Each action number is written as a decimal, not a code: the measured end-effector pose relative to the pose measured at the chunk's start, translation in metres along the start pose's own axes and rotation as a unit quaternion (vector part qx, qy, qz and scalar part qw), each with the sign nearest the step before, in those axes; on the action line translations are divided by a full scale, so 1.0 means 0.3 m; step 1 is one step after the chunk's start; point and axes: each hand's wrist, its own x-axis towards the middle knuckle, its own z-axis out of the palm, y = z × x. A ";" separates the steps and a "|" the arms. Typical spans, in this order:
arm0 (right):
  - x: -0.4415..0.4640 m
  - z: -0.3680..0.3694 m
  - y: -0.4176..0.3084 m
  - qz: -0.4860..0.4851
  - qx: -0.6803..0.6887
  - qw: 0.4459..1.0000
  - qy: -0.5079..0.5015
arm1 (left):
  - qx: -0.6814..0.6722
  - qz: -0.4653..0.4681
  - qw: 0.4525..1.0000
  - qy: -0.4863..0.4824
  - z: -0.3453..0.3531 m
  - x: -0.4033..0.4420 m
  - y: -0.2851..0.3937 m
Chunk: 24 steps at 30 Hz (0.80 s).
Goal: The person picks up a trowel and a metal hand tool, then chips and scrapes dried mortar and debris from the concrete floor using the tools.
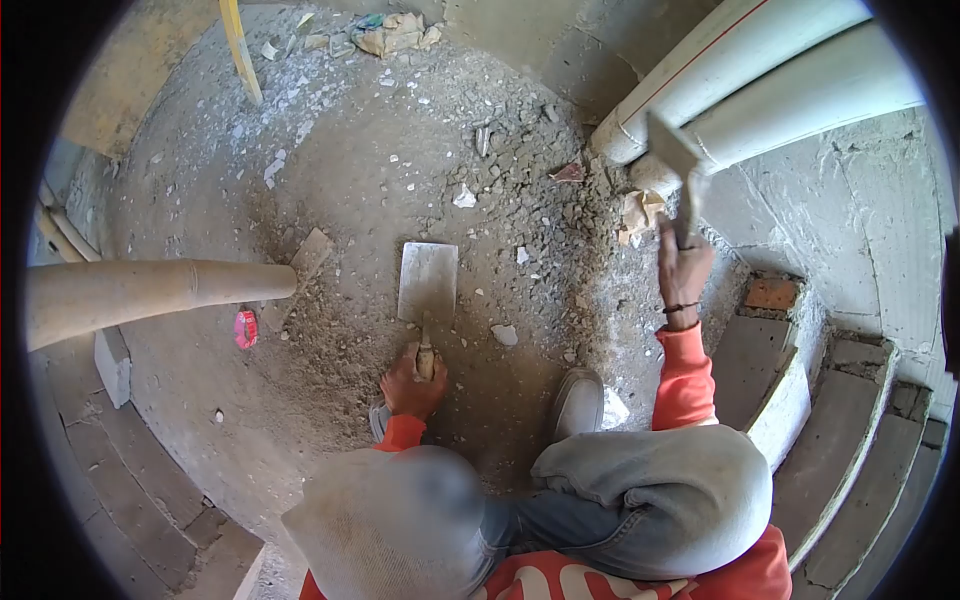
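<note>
My left hand (413,384) is closed round the wooden handle of a square-bladed trowel (428,282). Its flat grey blade points away from me, low over the dusty floor (340,190). On the right, my right hand (684,266) grips a second trowel (674,148), raised in front of the pipes. That blade is slightly blurred and narrows toward the handle. Rubble and grit (530,160) lie between the two tools, with a crumpled brown paper scrap (641,212) just beside the right hand.
Two large pale pipes (740,70) run along the upper right. Concrete steps (835,430) rise at the right. A bamboo pole (160,295) reaches in from the left, near a pink roll (245,329). A yellowish strip (240,50) stands at the top left.
</note>
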 end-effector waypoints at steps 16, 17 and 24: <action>-0.218 0.217 0.317 0.184 0.004 0.964 -0.192 | 0.000 -0.008 1.000 -0.001 -0.010 0.010 0.017; -0.259 0.211 0.325 0.201 0.034 0.963 -0.178 | -0.004 -0.023 1.000 -0.016 -0.013 0.010 0.021; -0.235 0.117 0.354 0.328 0.276 0.900 0.079 | 0.008 0.006 1.000 0.005 0.004 0.008 0.022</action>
